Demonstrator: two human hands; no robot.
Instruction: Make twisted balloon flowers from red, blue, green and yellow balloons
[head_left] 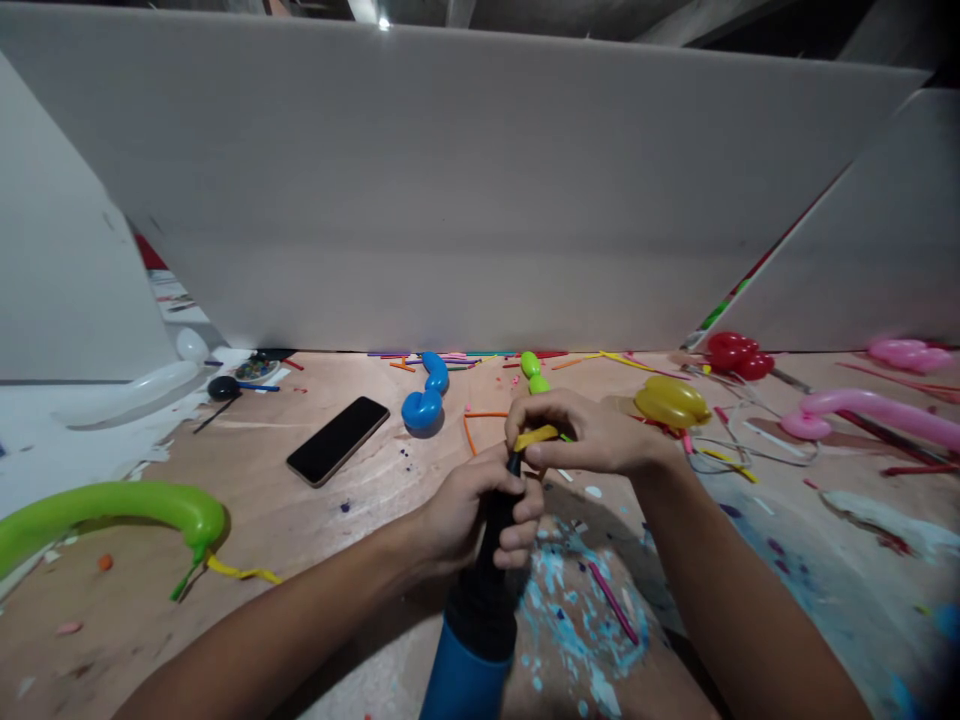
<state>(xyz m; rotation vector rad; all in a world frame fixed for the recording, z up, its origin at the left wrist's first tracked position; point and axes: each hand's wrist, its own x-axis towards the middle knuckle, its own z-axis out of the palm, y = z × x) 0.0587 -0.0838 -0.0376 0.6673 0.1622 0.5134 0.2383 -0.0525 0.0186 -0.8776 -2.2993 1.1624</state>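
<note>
Both hands are met over the balloon pump, which rises from the lower edge of the view with a blue body and a black neck. That neck is wrapped by the left hand, fingers curled shut around it just under the nozzle. A flat yellow balloon is pinched at the nozzle tip by the right hand, thumb and fingertips closed on it, the balloon's end lying across the top of the pump.

All other things are placed here relative to the pump. Far to its left, at the table's near edge, a long green balloon is curved, a yellow strip trailing from its knot. Left of the pump and further back, a dark phone lies face up on the wooden table. Behind it, a small black balloon is seen near a white board. Just left and behind the pump, a blue twisted balloon is rested. Directly behind, partly hidden by the right hand, a small green balloon is seen among scattered uninflated strips. Right of the pump and behind, a yellow balloon bunch sits close to the right wrist, with a red balloon beyond it. Far right, a long pink balloon is laid. Blue paint smears are spread on the table just right of the pump, between the forearms. Nothing is set between the hands and the pump.
</note>
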